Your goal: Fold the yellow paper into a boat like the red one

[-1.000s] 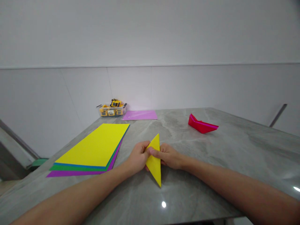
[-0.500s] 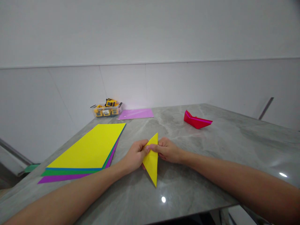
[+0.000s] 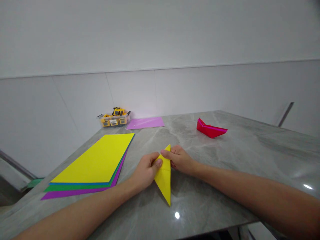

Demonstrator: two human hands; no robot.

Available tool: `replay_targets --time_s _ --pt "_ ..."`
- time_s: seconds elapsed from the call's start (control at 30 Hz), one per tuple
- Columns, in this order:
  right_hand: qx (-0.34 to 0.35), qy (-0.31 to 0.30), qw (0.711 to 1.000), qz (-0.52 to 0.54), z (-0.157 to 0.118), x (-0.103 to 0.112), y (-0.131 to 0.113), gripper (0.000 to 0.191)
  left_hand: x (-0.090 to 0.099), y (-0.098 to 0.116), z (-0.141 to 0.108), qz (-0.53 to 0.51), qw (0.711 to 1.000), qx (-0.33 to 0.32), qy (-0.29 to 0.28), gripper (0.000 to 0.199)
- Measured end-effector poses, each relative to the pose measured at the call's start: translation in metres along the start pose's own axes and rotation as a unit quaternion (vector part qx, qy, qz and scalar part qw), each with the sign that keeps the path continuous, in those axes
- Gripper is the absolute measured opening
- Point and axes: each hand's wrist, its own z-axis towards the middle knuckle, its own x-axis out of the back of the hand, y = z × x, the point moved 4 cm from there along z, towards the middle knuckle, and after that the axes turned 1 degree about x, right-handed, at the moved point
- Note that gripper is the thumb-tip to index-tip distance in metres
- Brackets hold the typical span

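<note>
A yellow piece of paper [image 3: 165, 178], folded into a triangle with a crease across its middle, is held upright between both hands over the near part of the table. My left hand [image 3: 147, 168] pinches its left corner, thumb on the near face. My right hand [image 3: 180, 159] grips the upper right edge, its thumb lying across the front near the top. The fingers behind the paper are partly hidden. The paper's long straight edge faces right, and one sharp point hangs downward.
A stack of coloured sheets [image 3: 97, 160], yellow on top, lies on the grey table [image 3: 212, 196] at left. A folded red paper boat [image 3: 211, 130] sits at back right. Near the wall are a clear box [image 3: 113, 120] of yellow toy vehicles and pale purple sheets [image 3: 146, 123].
My right thumb has moved up the paper towards its top, apart from the left thumb. The crease across the paper now shows. The view has shifted slightly.
</note>
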Motion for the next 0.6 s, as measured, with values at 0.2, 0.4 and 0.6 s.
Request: replay_targets --time_s 0.2,0.4,0.6 --pt "-0.015 -0.007 0.999 -0.051 -0.002 0.005 0.000 0.060 -0.002 0.004 0.002 -0.038 0.999 0.017 -0.016 0.035" --pt "-0.004 -0.013 0.998 -0.054 -0.003 0.007 -0.007 0.061 -0.004 0.002 0.004 0.002 0.999 0.016 -0.039 0.037" --pt "0.018 0.026 0.998 -0.054 0.000 0.012 -0.008 0.057 0.015 0.047 -0.030 0.156 0.926 -0.186 0.288 0.053"
